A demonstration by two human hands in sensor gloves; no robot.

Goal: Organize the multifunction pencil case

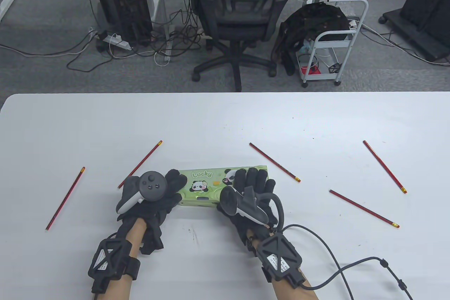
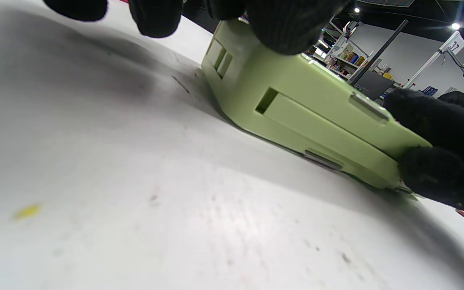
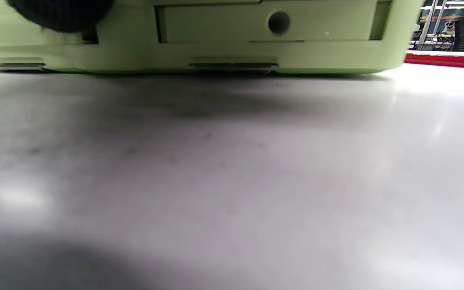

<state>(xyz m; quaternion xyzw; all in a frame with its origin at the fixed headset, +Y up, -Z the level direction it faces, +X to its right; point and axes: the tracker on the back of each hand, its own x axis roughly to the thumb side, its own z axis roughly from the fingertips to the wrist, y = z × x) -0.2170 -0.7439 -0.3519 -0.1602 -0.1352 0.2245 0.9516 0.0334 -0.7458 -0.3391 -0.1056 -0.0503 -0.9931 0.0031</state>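
Observation:
A green pencil case with panda pictures lies closed on the white table, near the front middle. My left hand holds its left end; my right hand rests over its right end. In the left wrist view the case shows its side with slots, with my fingers on top and right-hand fingers at the far end. In the right wrist view the case's side fills the top. Several red pencils lie loose, one far left, one close behind my left hand.
More red pencils lie right of the case: one just behind it, one front right, one far right. A cable trails from my right wrist. An office chair and a cart stand beyond the table.

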